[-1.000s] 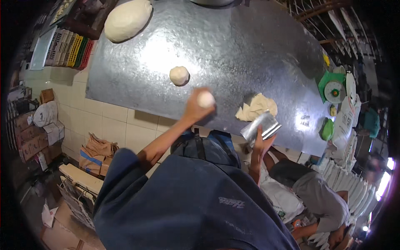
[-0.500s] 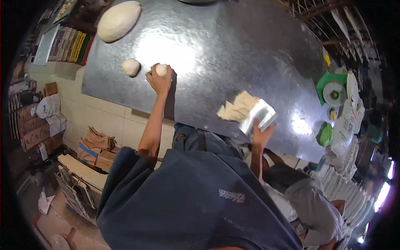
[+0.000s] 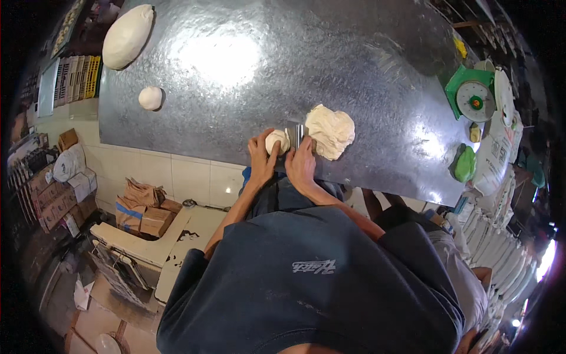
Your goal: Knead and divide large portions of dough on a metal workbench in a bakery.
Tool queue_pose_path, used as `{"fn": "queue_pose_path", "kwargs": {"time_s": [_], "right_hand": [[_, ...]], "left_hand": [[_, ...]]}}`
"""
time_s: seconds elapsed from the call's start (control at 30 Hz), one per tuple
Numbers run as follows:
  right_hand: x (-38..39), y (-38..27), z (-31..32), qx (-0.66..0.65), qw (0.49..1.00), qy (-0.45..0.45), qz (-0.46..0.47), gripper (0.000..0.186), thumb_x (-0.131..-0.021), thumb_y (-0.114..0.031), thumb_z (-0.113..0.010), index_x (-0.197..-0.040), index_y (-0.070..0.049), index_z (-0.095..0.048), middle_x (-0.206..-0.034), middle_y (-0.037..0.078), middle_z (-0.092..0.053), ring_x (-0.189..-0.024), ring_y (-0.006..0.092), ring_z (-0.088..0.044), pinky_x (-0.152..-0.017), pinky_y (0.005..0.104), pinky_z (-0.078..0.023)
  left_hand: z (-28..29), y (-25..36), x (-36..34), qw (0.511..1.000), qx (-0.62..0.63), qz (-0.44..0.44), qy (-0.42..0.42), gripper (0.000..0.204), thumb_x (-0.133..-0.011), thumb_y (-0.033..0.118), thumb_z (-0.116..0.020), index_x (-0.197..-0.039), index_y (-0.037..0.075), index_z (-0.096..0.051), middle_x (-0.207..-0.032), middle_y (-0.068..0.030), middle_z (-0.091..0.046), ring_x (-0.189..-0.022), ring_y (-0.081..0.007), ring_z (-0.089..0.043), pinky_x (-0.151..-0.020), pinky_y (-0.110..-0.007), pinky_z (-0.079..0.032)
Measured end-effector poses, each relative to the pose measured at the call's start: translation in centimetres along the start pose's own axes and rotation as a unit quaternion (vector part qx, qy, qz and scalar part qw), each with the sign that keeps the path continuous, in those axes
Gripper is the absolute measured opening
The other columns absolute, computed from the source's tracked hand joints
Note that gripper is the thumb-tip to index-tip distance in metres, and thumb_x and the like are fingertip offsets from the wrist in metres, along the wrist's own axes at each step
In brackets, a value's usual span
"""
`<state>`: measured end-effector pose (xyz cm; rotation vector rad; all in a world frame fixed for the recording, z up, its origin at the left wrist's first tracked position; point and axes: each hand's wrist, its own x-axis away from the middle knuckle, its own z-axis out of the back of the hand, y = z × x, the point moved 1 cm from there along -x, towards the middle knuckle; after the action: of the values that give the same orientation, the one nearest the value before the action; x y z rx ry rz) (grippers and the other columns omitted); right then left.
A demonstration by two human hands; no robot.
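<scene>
Close to the near edge of the table, my left hand (image 3: 262, 156) curls round a small dough ball (image 3: 275, 142). My right hand (image 3: 302, 163) grips a metal dough scraper (image 3: 299, 135), its blade seen nearly edge-on. The scraper stands between the ball and a flat, wrinkled piece of dough (image 3: 332, 131) on the right. A thin bit of dough shows beside the blade, on the ball's side; whether it is joined to the ball I cannot tell. Farther left sits another dough ball (image 3: 150, 98), and beyond it a large oval mass of dough (image 3: 128, 37). Neither hand touches these two.
The dark metal table (image 3: 212, 112) has a green scale (image 3: 474, 97) at its right end. A green bag (image 3: 465, 164) lies nearer that corner. Stacked crates (image 3: 76, 78) stand past the left edge. Another person (image 3: 454, 259) is close on my right.
My left hand has come right and nearer with a dough ball in it. My right hand has brought the scraper left, off the flat dough, and turned its blade up. The view has shifted.
</scene>
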<state>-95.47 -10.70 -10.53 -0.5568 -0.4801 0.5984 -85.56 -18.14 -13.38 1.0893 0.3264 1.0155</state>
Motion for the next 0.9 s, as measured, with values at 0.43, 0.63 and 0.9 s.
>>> {"fn": "queue_pose_path", "kwargs": {"time_s": [0.43, 0.63, 0.9], "right_hand": [[2.0, 7.3, 5.8, -0.232, 0.954, 0.170, -0.086, 0.070, -0.079, -0.013, -0.069, -0.133, 0.006, -0.027, -0.123, 0.024, -0.047, -0.113, 0.0319, -0.049, -0.096, 0.0379, -0.038], [5.8, 5.0, 6.3, -0.262, 0.932, 0.204, -0.145, 0.068, -0.078, -0.008, -0.068, -0.132, 0.005, -0.029, -0.119, 0.021, -0.048, -0.109, 0.0300, -0.049, -0.095, 0.0394, -0.038], [3.7, 6.6, 7.8, -0.314, 0.928, 0.199, -0.024, 0.058, -0.078, -0.006, -0.071, -0.125, 0.004, -0.037, -0.114, 0.018, -0.052, -0.104, 0.0245, -0.052, -0.091, 0.0359, -0.041]], "left_hand": [[9.7, -4.4, -16.8, 0.978, 0.021, -0.201, 0.055, 0.023, -0.071, 0.024, -0.071, -0.090, 0.011, -0.071, -0.086, -0.0112, -0.062, -0.086, -0.0287, -0.057, -0.080, -0.038, -0.046], [7.9, -4.0, -8.1, 0.950, -0.012, -0.308, 0.039, 0.029, -0.066, 0.023, -0.072, -0.090, 0.008, -0.065, -0.095, -0.0128, -0.061, -0.094, -0.0296, -0.057, -0.078, -0.039, -0.047], [3.0, -2.6, -4.9, 0.962, -0.034, -0.254, 0.090, 0.049, -0.062, 0.021, -0.076, -0.107, 0.009, -0.060, -0.104, -0.0143, -0.059, -0.097, -0.0351, -0.054, -0.085, -0.042, -0.044]]}}
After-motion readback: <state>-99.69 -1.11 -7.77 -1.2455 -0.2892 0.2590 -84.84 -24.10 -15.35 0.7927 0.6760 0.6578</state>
